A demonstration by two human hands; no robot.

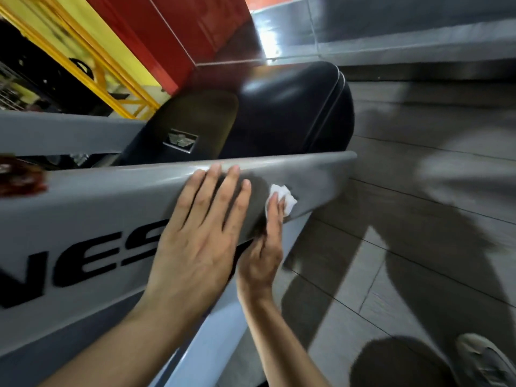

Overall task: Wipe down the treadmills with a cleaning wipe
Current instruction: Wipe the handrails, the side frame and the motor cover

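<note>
Overhead, head camera, single view: two hands, one wipe, one grey treadmill panel in frame. Left hand lies flat on the grey treadmill side panel, fingers straight and slightly spread, fingertips reaching the panel's upper rounded edge; it holds nothing. Right hand sits just beside the left, lower and to its right, turned edge-on to the camera, fingers extended along the panel's end. One small white cleaning wipe, crumpled, is pressed under the right fingertips against the panel near its tapered end; whether the thumb pinches it I cannot tell, as the thumb is hidden. Both forearms are bare and run up from the bottom of the frame. Black block letters are printed on the panel, partly covered by the left hand. Behind the panel: one dark glossy rounded housing with a small badge. Right side: grey tiled floor with hard shadows. One grey shoe shows at bottom right. Upper left: yellow frame bars and a red wall, motion-blurred.
</note>
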